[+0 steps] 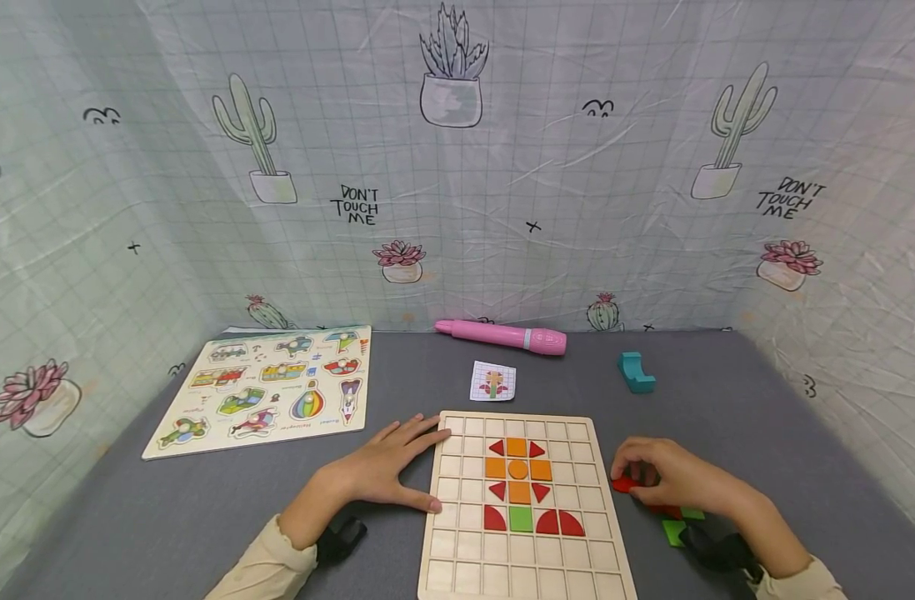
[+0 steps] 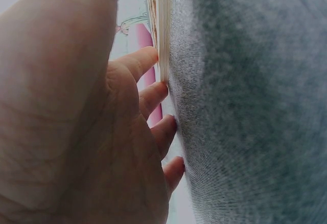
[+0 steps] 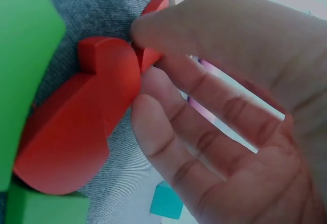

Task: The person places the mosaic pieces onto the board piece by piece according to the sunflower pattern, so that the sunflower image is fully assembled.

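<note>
Actually, my right hand [image 1: 671,475] was pinching a red piece [image 1: 622,484] just beside the wooden board [image 1: 469,546], which lay at nine o'clock from this grip, while my left hand [image 1: 382,467] spread against its left edge.

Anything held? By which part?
Right hand pinches a red piece; exact grip spot hidden. Left hand holds nothing, just touches the board at its left edge.

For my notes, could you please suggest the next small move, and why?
The right hand should probably set its pinched red piece on the board, two cells left of the green square, which has two red quarter-circles to its right but only one to its left.
</note>
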Demonstrator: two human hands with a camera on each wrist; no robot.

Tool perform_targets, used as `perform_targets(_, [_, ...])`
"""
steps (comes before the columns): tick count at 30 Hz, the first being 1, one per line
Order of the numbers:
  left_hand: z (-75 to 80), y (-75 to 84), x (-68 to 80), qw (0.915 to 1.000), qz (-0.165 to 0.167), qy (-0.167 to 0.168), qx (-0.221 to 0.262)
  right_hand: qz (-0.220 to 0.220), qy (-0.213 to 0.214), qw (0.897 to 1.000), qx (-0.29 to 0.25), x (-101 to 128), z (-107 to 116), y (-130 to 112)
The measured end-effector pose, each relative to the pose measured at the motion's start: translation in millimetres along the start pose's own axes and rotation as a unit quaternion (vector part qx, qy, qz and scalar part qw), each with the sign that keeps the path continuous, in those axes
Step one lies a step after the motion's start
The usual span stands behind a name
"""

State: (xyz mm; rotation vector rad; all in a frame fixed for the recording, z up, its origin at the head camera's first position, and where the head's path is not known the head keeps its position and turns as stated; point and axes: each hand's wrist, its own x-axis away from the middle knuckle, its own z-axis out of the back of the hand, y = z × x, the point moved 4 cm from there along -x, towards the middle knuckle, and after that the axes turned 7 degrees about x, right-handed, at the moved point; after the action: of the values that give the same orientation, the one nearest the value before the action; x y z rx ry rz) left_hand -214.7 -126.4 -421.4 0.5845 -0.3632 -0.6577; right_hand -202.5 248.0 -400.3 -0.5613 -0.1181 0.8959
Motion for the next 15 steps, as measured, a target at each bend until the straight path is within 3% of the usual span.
perform_targets(7, [-0.7, -0.4, -0.6, 1.0000, 0.000, -0.003, 0.003, -0.007, 0.032, 0.999, 0.029, 1, 3, -2])
perform_targets(15, [0.1, -0.3, 0.3, 1.0000, 0.000, 0.000, 0.007, 0.011, 0.058, 0.998, 0.016, -7, 4, -11])
